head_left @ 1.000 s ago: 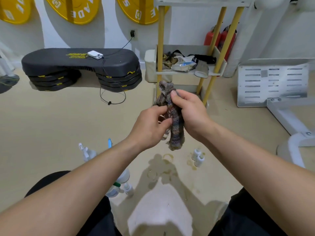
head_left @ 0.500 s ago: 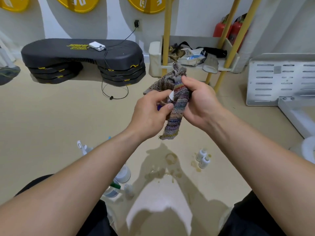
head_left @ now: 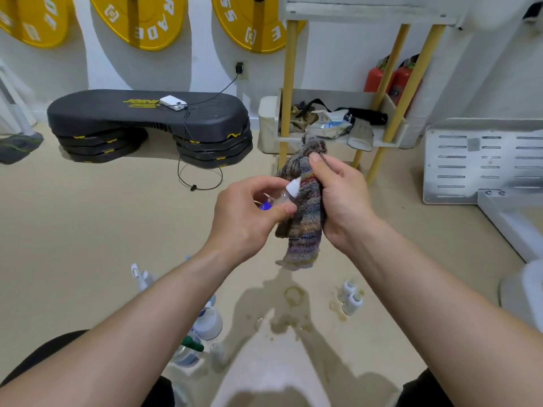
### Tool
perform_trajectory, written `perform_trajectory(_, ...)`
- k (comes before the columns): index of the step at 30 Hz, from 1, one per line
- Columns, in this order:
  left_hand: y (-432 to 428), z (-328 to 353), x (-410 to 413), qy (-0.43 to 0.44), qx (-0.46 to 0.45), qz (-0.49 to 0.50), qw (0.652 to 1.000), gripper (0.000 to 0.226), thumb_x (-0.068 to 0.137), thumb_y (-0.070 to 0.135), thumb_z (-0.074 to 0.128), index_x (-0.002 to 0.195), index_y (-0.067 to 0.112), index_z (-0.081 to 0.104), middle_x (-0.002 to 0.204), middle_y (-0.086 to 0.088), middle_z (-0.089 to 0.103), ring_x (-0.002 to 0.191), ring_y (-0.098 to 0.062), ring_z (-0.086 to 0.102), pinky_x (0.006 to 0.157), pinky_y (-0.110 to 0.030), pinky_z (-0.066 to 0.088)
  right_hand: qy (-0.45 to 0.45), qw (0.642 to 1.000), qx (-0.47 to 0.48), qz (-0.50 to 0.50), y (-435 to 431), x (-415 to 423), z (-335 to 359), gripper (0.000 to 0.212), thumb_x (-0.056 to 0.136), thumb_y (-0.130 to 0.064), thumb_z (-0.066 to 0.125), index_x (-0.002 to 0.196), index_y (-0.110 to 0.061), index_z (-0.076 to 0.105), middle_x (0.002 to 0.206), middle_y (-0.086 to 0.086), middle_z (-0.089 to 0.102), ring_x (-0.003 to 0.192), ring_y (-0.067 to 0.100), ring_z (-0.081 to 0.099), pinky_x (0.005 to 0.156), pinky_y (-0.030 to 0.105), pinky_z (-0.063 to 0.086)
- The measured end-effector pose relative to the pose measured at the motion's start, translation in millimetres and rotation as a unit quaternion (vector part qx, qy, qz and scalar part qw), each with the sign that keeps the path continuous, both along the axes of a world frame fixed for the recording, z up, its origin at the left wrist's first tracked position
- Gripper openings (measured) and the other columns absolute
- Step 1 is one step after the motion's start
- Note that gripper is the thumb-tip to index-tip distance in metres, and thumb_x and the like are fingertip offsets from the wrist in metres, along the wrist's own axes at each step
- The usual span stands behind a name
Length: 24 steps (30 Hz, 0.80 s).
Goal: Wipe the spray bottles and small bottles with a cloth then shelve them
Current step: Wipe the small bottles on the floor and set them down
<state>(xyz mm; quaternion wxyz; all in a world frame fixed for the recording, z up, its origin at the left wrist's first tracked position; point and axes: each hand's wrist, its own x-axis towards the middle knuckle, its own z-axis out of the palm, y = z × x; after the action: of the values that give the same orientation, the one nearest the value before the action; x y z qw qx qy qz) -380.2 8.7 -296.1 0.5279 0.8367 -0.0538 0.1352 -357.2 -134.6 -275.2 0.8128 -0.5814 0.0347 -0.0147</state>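
Note:
My left hand (head_left: 246, 218) grips a small clear bottle (head_left: 286, 193) with a white pointed cap and a blue label; most of its body is hidden in my fingers. My right hand (head_left: 340, 198) holds a striped grey knitted cloth (head_left: 304, 224) against the bottle's cap end, the cloth hanging down between both hands. On the floor below, two small white-capped bottles (head_left: 349, 296) stand at the right. Several spray bottles (head_left: 205, 321) stand at the left, partly hidden behind my left forearm. The shelf unit (head_left: 338, 139) with yellow legs stands behind my hands.
A black stacked step platform (head_left: 147, 121) with a white device and cable lies at back left. Wet stains (head_left: 293, 298) mark the beige floor. A white slotted metal frame (head_left: 482, 160) sits at right. Red extinguishers (head_left: 390, 77) stand behind the shelf, whose lower tray holds clutter.
The bottle's white cap has come out from the cloth and now shows between my hands. My right hand has shifted along the cloth, and the view has tilted.

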Motion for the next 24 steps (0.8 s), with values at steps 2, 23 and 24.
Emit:
perform_trajectory(2, 2.1, 1.8, 3.1, 0.004, -0.015, 0.006, 1.0, 0.025, 0.082, 0.02, 0.082, 0.098, 0.036, 0.074, 0.084, 0.015, 0.074, 0.08, -0.011, 0.066, 0.078, -0.028, 0.055, -0.096, 0.976, -0.19, -0.035, -4.0, -0.7, -5.6, 0.022, 0.101, -0.025, 0.06, 0.094, -0.007, 0.071, 0.081, 0.004, 0.071, 0.074, 0.019, 0.064, 0.072, 0.035, 0.052)
perform_trajectory(23, -14.4, 1.3, -5.5, -0.006, 0.097, 0.04, 0.995, 0.029, 0.082, 0.019, 0.081, 0.109, 0.021, 0.074, 0.096, 0.006, 0.076, 0.089, -0.011, 0.068, 0.085, -0.026, 0.053, 0.033, 0.985, -0.164, -0.052, 1.8, -2.3, -17.8, 0.051, 0.08, -0.05, 0.078, 0.106, -0.007, 0.071, 0.095, 0.009, 0.077, 0.088, 0.025, 0.074, 0.085, 0.046, 0.06)
perform_trajectory(24, -11.2, 2.8, -2.2, 0.03, 0.05, 0.028, 0.998, 0.026, 0.083, 0.018, 0.081, 0.107, 0.02, 0.071, 0.091, 0.006, 0.075, 0.084, -0.008, 0.068, 0.081, -0.023, 0.053, 0.011, 0.992, -0.123, -0.024, -1.5, -1.7, -16.8, 0.032, 0.089, -0.033, 0.076, 0.102, -0.005, 0.071, 0.088, 0.009, 0.076, 0.08, 0.023, 0.072, 0.079, 0.041, 0.06)
